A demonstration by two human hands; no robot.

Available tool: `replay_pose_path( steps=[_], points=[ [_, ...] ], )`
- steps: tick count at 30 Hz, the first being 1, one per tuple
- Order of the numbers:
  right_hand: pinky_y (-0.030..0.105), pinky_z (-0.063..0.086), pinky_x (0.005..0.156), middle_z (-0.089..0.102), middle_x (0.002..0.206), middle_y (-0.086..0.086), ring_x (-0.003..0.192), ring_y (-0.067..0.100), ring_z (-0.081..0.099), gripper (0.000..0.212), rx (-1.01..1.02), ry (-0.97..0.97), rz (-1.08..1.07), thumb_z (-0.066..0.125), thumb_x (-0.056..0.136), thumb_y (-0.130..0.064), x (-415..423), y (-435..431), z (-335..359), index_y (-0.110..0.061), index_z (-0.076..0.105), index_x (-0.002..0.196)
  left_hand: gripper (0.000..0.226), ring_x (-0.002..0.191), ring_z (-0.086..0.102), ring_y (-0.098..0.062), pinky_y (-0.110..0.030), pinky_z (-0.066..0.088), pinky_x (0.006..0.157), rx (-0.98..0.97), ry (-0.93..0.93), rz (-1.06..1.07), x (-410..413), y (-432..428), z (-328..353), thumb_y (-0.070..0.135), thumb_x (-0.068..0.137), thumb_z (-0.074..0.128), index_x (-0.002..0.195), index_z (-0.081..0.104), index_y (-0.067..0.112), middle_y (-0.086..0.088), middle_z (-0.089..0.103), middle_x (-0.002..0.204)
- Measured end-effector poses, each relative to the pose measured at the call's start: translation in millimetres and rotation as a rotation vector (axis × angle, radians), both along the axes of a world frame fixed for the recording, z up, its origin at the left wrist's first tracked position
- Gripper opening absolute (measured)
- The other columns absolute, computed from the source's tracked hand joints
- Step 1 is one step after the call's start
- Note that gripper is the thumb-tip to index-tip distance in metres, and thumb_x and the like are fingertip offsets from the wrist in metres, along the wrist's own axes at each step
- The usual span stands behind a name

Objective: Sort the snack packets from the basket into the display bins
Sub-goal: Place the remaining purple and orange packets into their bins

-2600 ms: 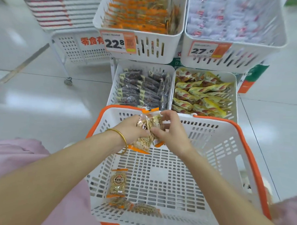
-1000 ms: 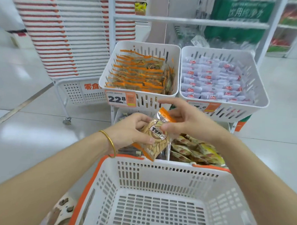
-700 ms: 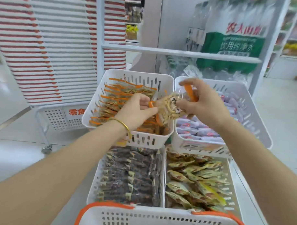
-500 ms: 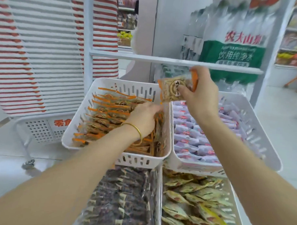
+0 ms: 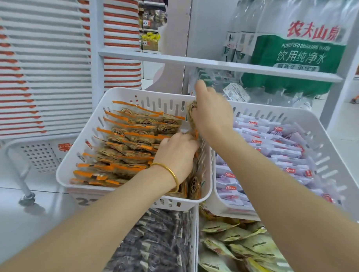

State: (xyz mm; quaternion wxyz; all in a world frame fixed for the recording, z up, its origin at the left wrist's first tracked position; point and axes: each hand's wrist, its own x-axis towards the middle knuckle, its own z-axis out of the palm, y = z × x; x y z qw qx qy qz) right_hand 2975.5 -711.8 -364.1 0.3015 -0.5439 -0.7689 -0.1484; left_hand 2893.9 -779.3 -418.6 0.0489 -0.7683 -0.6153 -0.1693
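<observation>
The upper left white display bin (image 5: 88,147) holds several rows of orange-edged snack packets (image 5: 133,142). My right hand (image 5: 213,114) grips one such packet (image 5: 192,116) on edge at the bin's right wall, near the back corner. My left hand (image 5: 177,154), with a gold bangle on the wrist, reaches into the right side of the same bin and its fingers press among the packets there. Whether it holds one is hidden. The basket is out of view.
To the right stands a bin of pale purple packets (image 5: 275,151). Below are a bin of dark packets (image 5: 156,241) and one of yellow-green packets (image 5: 235,251). A white shelf bar (image 5: 217,66) with bottled water packs (image 5: 293,56) runs above. Stacked baskets (image 5: 41,59) stand left.
My view has risen from the basket to the upper bins. My right hand has lowered the packet to the orange bin's right wall. The left hand stays in that bin.
</observation>
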Motion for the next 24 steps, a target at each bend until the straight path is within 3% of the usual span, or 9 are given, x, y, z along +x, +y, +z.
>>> replay_pose_path(
  steps=[2, 6, 8, 10, 14, 17, 20, 24],
  points=[
    [0.029, 0.023, 0.052, 0.051, 0.084, 0.008, 0.077, 0.027, 0.04, 0.031, -0.072, -0.062, -0.036, 0.05, 0.079, 0.007, -5, 5, -1, -0.014, 0.033, 0.095, 0.056, 0.122, 0.037, -0.025, -0.039, 0.034, 0.095, -0.02, 0.001, 0.001, 2, -4, 0, -0.008, 0.082, 0.037, 0.13, 0.05, 0.019, -0.003, 0.049, 0.128],
    [0.033, 0.027, 0.075, 0.062, 0.108, 0.008, 0.114, 0.03, 0.042, 0.015, -0.201, -0.289, -0.057, 0.051, 0.087, -0.005, -7, 19, -5, -0.018, 0.045, 0.091, 0.058, 0.121, 0.034, -0.027, -0.038, 0.032, 0.096, -0.037, -0.025, 0.011, -2, -4, -1, -0.008, 0.082, 0.037, 0.133, 0.046, 0.017, -0.006, 0.043, 0.128],
    [0.035, 0.03, 0.076, 0.06, 0.111, 0.009, 0.114, 0.03, 0.044, 0.009, -0.161, -0.268, -0.035, 0.053, 0.09, -0.012, -3, 23, -3, -0.014, 0.052, 0.098, 0.06, 0.125, 0.03, -0.027, -0.038, 0.031, 0.099, -0.023, -0.039, 0.017, -6, -3, -3, -0.007, 0.082, 0.036, 0.136, 0.042, 0.018, -0.006, 0.038, 0.135],
    [0.037, 0.031, 0.081, 0.061, 0.106, 0.008, 0.107, 0.031, 0.05, 0.021, -0.094, -0.212, -0.025, 0.048, 0.087, -0.002, 3, 21, -3, -0.012, 0.055, 0.104, 0.064, 0.131, 0.025, -0.027, -0.039, 0.027, 0.105, -0.028, -0.03, 0.01, -8, -1, -4, -0.006, 0.084, 0.036, 0.142, 0.034, 0.02, -0.005, 0.033, 0.142],
    [0.039, 0.021, 0.108, 0.064, 0.099, 0.003, 0.101, 0.029, 0.059, 0.043, -0.204, -0.432, 0.045, 0.04, 0.084, 0.003, 10, 14, -12, -0.019, 0.058, 0.116, 0.065, 0.135, 0.021, -0.025, -0.04, 0.023, 0.108, -0.08, 0.006, 0.013, -8, 6, -1, -0.003, 0.084, 0.038, 0.144, 0.03, 0.021, -0.004, 0.033, 0.143],
    [0.037, 0.029, 0.103, 0.063, 0.112, 0.004, 0.107, 0.028, 0.055, 0.041, -0.299, -0.501, 0.059, 0.039, 0.088, 0.001, 6, 15, -3, -0.018, 0.056, 0.121, 0.067, 0.136, 0.02, -0.025, -0.042, 0.023, 0.109, -0.104, 0.01, 0.015, -10, 5, 4, -0.002, 0.084, 0.037, 0.145, 0.028, 0.026, -0.003, 0.034, 0.143],
    [0.038, 0.04, 0.096, 0.06, 0.123, 0.011, 0.114, 0.031, 0.052, 0.045, -0.312, -0.22, 0.085, 0.037, 0.086, 0.006, 17, -9, 18, -0.01, 0.054, 0.125, 0.073, 0.138, 0.015, -0.02, -0.04, 0.017, 0.113, -0.074, -0.039, 0.0, -14, -20, 12, -0.007, 0.083, 0.035, 0.145, 0.028, 0.03, 0.001, 0.029, 0.149],
    [0.045, 0.043, 0.095, 0.061, 0.124, 0.014, 0.115, 0.032, 0.054, 0.049, -0.27, 0.253, 0.28, 0.035, 0.084, 0.008, 46, -92, 19, -0.006, 0.058, 0.124, 0.064, 0.132, 0.027, -0.02, -0.042, 0.025, 0.111, 0.132, -0.22, -0.096, -24, -94, 17, -0.01, 0.078, 0.032, 0.131, 0.052, 0.02, -0.002, 0.043, 0.141]
  ],
)
